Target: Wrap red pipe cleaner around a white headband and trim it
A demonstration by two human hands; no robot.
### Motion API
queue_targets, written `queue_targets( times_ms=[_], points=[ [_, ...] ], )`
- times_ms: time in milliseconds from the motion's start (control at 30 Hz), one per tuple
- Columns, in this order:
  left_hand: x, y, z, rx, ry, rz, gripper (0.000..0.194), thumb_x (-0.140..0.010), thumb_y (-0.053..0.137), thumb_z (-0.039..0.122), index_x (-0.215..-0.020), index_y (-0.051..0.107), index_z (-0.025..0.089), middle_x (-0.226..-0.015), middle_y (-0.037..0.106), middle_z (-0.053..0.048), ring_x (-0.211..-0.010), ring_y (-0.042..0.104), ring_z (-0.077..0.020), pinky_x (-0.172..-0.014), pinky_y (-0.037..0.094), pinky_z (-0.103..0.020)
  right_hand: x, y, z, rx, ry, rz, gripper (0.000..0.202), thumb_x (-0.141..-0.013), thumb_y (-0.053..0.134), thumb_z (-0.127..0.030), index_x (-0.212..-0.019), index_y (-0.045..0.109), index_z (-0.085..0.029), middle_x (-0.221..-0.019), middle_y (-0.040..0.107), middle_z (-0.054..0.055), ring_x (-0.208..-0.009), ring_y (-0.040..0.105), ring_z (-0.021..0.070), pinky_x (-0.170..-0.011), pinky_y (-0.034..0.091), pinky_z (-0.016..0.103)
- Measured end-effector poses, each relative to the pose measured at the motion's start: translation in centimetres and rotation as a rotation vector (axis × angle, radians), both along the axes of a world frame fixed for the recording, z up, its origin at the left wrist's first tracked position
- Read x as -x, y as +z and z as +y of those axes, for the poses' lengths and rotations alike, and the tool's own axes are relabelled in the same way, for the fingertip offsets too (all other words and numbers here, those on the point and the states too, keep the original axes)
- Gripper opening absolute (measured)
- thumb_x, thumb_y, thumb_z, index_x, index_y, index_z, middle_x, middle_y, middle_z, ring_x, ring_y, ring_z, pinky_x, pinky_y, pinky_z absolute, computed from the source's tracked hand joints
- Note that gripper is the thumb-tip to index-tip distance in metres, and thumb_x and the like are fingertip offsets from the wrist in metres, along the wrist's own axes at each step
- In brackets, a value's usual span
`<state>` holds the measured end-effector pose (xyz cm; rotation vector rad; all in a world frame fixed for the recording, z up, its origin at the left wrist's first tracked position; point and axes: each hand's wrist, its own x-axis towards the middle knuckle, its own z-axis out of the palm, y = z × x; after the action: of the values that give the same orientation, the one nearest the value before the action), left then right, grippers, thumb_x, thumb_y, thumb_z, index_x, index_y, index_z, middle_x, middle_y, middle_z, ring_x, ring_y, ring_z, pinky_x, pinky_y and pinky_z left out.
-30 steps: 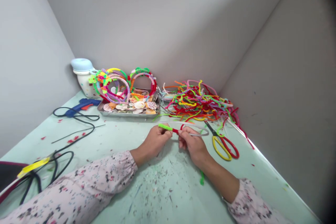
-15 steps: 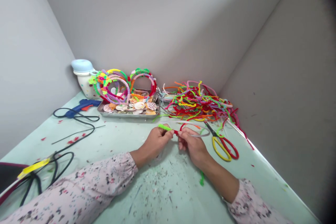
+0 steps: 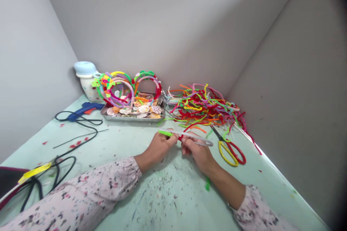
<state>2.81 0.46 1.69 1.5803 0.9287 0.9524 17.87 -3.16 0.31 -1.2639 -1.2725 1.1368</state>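
A thin pale grey headband (image 3: 207,143) is held between both hands above the table, its hoop seen nearly edge-on. Bright green fuzzy pipe cleaner (image 3: 166,133) covers one end, which my left hand (image 3: 159,147) pinches between thumb and fingers. Beside the green, my right hand (image 3: 199,153) is closed at a red pipe cleaner (image 3: 191,125) where it meets the band. Its loose red length rises behind the right hand's fingers. The fingertips partly hide the wrapped spot. To the right of that hand lie scissors (image 3: 229,151) with one yellow and one red handle.
A metal tray (image 3: 132,118) holds shells and colourful fuzzy headbands (image 3: 120,86). Right of it sprawls a heap of pipe cleaners (image 3: 203,104). At left are a blue glue gun (image 3: 81,111), black cable (image 3: 94,133) and a lidded white cup (image 3: 89,85).
The headband has turned, so its hoop now looks narrower and its upper side crosses in front of the fingers. Both hands have shifted slightly left.
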Motion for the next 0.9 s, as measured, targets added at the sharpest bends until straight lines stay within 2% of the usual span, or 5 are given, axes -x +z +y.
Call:
queue_targets(
  times_ms=[100, 300, 467, 633, 900],
  points=[
    [0.05, -0.23, 0.01, -0.001, -0.028, 0.035, 0.016, -0.077, 0.049, 0.024, -0.063, 0.052, 0.016, -0.05, 0.041, 0.005, -0.051, 0.037, -0.0094, -0.052, 0.03, -0.022, 0.08, 0.14, 0.01, -0.001, -0.016, -0.01, 0.015, -0.077, 0.051, -0.027, -0.065, 0.055, -0.019, -0.046, 0.055, -0.003, -0.046, 0.048, 0.0117, -0.047, 0.036, 0.023],
    [0.42, -0.22, 0.11, -0.109, -0.083, 0.11, 0.017, -0.079, 0.047, 0.021, -0.064, 0.054, 0.016, -0.059, 0.046, 0.004, -0.061, 0.043, -0.0107, -0.059, 0.032, -0.023, 0.42, 0.63, -0.06, 0.045, -0.011, 0.012, 0.011, -0.072, 0.053, -0.027, -0.064, 0.054, -0.019, -0.045, 0.054, -0.003, -0.044, 0.046, 0.0112, -0.046, 0.034, 0.023],
    [0.47, -0.27, 0.2, -0.087, -0.106, 0.101, 0.018, -0.079, 0.046, 0.021, -0.063, 0.052, 0.016, -0.057, 0.044, 0.004, -0.059, 0.042, -0.0111, -0.059, 0.032, -0.024, 0.52, 0.82, -0.17, 0.029, 0.013, 0.029, 0.012, -0.072, 0.053, -0.029, -0.064, 0.054, -0.019, -0.046, 0.054, -0.003, -0.045, 0.046, 0.0113, -0.046, 0.034, 0.023],
    [0.51, -0.26, 0.1, -0.144, -0.13, 0.128, 0.016, -0.078, 0.045, 0.019, -0.064, 0.051, 0.016, -0.065, 0.049, 0.001, -0.066, 0.045, -0.0127, -0.062, 0.032, -0.025, 0.53, 0.57, -0.05, 0.033, -0.004, 0.026, 0.013, -0.072, 0.053, -0.029, -0.063, 0.052, -0.019, -0.044, 0.052, -0.004, -0.043, 0.045, 0.0106, -0.045, 0.034, 0.022],
    [0.48, -0.58, 0.24, -0.169, -0.129, 0.135, 0.014, -0.077, 0.044, 0.018, -0.064, 0.049, 0.017, -0.064, 0.047, 0.002, -0.064, 0.043, -0.012, -0.062, 0.032, -0.024, 0.39, 0.16, 0.17, 0.032, 0.01, 0.029, 0.015, -0.073, 0.053, -0.029, -0.062, 0.051, -0.019, -0.044, 0.051, -0.004, -0.043, 0.045, 0.0104, -0.045, 0.034, 0.023]
  ],
)
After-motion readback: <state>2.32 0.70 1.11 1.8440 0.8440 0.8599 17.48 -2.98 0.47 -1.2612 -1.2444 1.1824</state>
